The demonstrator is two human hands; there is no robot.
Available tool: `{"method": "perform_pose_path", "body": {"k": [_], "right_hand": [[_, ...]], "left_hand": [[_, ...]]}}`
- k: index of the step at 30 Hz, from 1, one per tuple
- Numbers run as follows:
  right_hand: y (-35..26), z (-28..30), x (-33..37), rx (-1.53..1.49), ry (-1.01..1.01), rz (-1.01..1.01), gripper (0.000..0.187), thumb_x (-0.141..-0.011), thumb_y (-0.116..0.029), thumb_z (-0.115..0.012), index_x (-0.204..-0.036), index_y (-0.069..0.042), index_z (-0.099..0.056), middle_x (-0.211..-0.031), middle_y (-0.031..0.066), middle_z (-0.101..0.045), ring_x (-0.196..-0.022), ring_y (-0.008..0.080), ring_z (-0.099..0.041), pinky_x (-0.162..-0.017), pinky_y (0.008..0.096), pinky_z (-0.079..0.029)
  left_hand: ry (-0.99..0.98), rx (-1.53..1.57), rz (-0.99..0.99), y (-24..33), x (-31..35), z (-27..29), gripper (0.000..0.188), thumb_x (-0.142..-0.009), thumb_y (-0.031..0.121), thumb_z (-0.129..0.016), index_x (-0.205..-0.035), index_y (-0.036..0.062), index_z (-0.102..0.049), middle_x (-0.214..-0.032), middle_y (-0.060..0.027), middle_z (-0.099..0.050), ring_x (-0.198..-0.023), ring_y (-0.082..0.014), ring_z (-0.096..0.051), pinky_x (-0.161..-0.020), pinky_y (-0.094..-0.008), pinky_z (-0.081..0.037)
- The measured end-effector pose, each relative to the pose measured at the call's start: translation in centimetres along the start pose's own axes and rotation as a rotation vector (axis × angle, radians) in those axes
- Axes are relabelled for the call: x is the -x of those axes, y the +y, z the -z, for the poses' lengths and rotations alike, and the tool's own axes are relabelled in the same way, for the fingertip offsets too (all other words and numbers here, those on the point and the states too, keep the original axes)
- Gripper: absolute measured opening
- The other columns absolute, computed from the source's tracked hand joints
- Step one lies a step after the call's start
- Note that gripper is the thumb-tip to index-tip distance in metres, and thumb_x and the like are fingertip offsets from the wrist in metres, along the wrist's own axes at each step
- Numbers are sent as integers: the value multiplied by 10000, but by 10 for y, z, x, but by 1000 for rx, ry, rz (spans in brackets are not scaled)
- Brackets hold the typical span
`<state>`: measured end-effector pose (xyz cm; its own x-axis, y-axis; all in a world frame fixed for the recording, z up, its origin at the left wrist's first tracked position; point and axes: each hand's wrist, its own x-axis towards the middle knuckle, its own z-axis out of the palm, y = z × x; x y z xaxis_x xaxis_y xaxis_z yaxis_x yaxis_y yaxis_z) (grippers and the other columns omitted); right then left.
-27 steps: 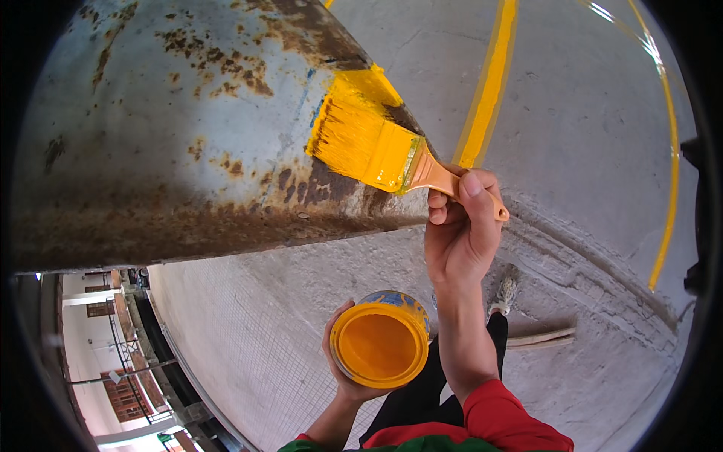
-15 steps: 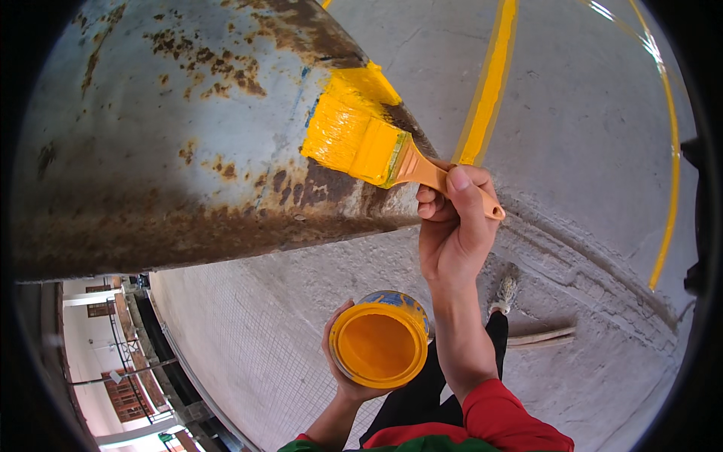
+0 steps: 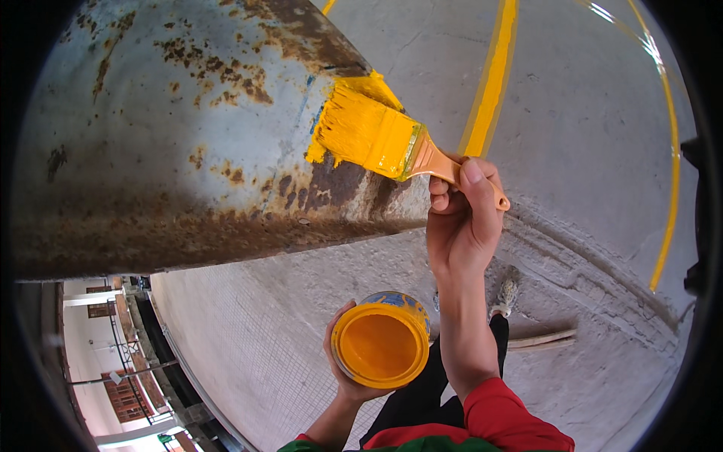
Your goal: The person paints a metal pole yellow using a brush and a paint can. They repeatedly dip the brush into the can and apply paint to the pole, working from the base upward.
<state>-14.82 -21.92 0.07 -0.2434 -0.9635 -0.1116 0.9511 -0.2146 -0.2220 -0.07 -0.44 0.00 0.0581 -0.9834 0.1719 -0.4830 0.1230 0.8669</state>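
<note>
Between the thumb and fingers of my right hand [image 3: 471,218] is the orange handle of a wide paintbrush [image 3: 369,135]. Its bristles and ferrule are coated in yellow, and the bristle ends press on a rusty grey metal surface [image 3: 143,143]. A patch of yellow paint [image 3: 385,92] covers the metal's right edge beside the brush. Lower down, my left hand [image 3: 343,377] wraps around an uncovered paint can [image 3: 379,346] with orange-yellow paint inside and smears on its rim and outer wall.
A yellow stripe [image 3: 491,75] runs along the grey concrete floor [image 3: 587,135], and another curves at the far right. Beyond my right forearm lie wooden strips [image 3: 542,340] near my shoe [image 3: 507,294]. Railings and a building [image 3: 124,377] show at the lower left.
The brush and my right hand have shifted slightly right, and the bristles now look more spread and ragged on the metal. The can in my left hand has hardly moved.
</note>
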Motion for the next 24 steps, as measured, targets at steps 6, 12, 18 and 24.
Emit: {"method": "perform_pose_path", "body": {"k": [6, 12, 18, 24], "right_hand": [[3, -1, -5, 13, 6, -7, 123, -998, -96, -660, -1029, 14, -614, -925, 201, -728, -712, 202, -723, -640, 270, -607], [2, 3, -2, 129, 32, 29, 132, -981, -84, -683, -1016, 25, -618, -981, 214, -722, -719, 218, -725, -637, 287, -612], [-19, 15, 14, 197, 64, 60, 125, -982, -72, -670, -1014, 35, -615, -992, 230, -717, -718, 219, -727, -603, 275, -615], [-14, 15, 14, 45, -53, 14, 125, -994, -62, -638, -1038, 47, -597, -1008, 257, -714, -716, 229, -738, -607, 281, -629]], "left_hand": [[-1, 14, 0, -4, 1, 1, 1451, -541, 457, -1020, -1595, 76, -99, -1578, -233, -298, -1457, -382, -382, -1207, -526, -350], [13, 15, 9, -6, 1, 0, 1445, -542, 467, -1017, -1590, 66, -107, -1575, -235, -305, -1452, -382, -389, -1206, -526, -351], [29, -5, 2, -3, 0, -2, 1440, -534, 488, -1015, -1579, 50, -127, -1568, -233, -315, -1442, -378, -399, -1201, -527, -349], [34, 4, 12, 0, -1, -5, 1434, -527, 488, -1017, -1572, 40, -144, -1555, -235, -328, -1436, -383, -402, -1199, -537, -346]]}}
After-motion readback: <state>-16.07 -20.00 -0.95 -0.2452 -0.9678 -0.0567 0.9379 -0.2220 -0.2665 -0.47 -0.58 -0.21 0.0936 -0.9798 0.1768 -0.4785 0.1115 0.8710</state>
